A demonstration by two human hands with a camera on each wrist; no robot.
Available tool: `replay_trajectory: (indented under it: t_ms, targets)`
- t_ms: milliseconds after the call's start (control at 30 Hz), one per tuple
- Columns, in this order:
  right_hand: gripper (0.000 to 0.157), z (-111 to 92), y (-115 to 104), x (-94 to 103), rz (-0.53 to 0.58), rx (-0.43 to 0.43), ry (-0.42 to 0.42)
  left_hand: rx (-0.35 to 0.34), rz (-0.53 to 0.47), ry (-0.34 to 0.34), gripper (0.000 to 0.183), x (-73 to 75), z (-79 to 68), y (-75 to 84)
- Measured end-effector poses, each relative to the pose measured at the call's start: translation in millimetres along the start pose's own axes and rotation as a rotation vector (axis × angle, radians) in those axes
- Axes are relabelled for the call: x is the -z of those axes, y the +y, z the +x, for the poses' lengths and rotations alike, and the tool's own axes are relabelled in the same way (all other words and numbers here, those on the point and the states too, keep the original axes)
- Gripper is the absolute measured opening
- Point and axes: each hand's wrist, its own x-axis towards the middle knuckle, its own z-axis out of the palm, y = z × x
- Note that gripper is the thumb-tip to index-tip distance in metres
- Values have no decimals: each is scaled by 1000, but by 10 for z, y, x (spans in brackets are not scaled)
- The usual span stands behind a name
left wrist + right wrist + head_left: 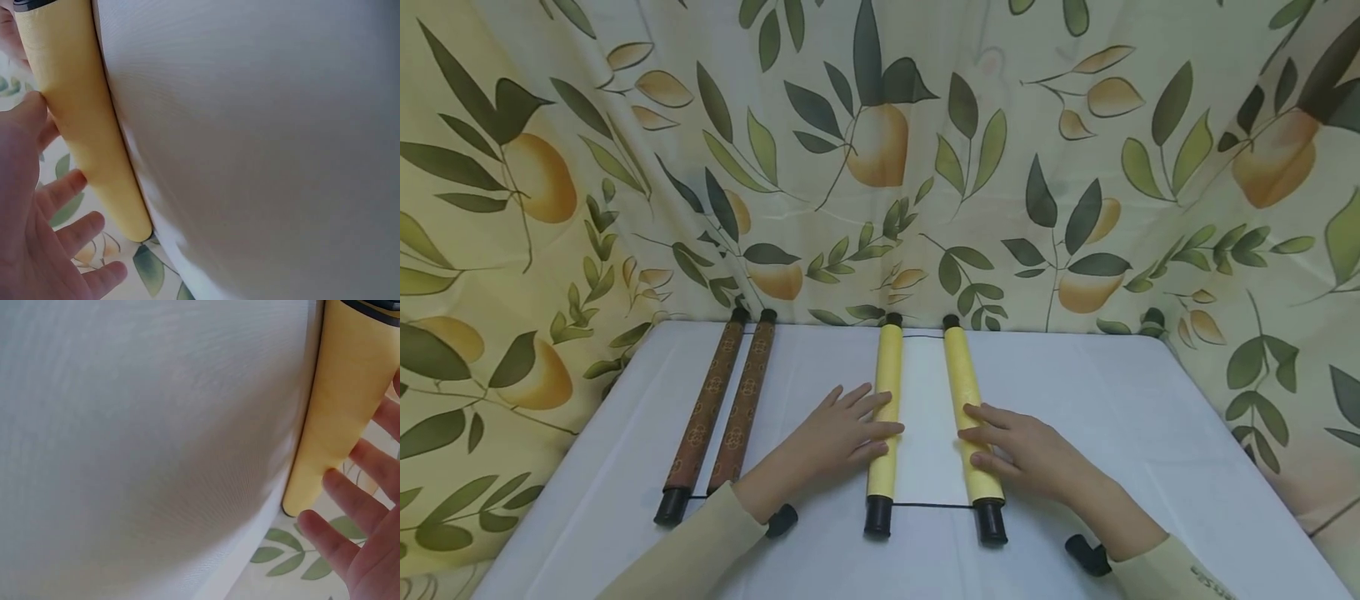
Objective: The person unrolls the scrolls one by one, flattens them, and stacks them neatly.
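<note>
A yellow scroll lies partly unrolled on the table, with a left roll (883, 467) and a right roll (985, 486), each with black end knobs. Between them shows a strip of white paper (928, 417). My left hand (838, 429) rests its spread fingers on the left roll; in the left wrist view the thumb and fingers (78, 234) lie along that roll's side without curling round it. On the right roll rest the fairly straight fingers of my right hand (1022, 450). The right wrist view shows those fingertips (331, 478) touching the yellow roll (337, 394).
To the left lies a second scroll with two brown patterned rolls (700, 425), its right roll partly behind my left forearm. White cloth (1120, 400) covers the table. A curtain (880, 225) printed with fruit and leaves hangs at the back and sides.
</note>
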Motion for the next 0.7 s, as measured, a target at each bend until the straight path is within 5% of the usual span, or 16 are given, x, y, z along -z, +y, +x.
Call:
replay_trajectory:
  t_ms: [267,700]
  targets:
    - [35,9,-2,20,-22,-27,-19,8,-63,30,43,-34,-36,-55]
    - [37,-32,35,15,-41,6,11,16,-15,9,42,-15,-92,-67]
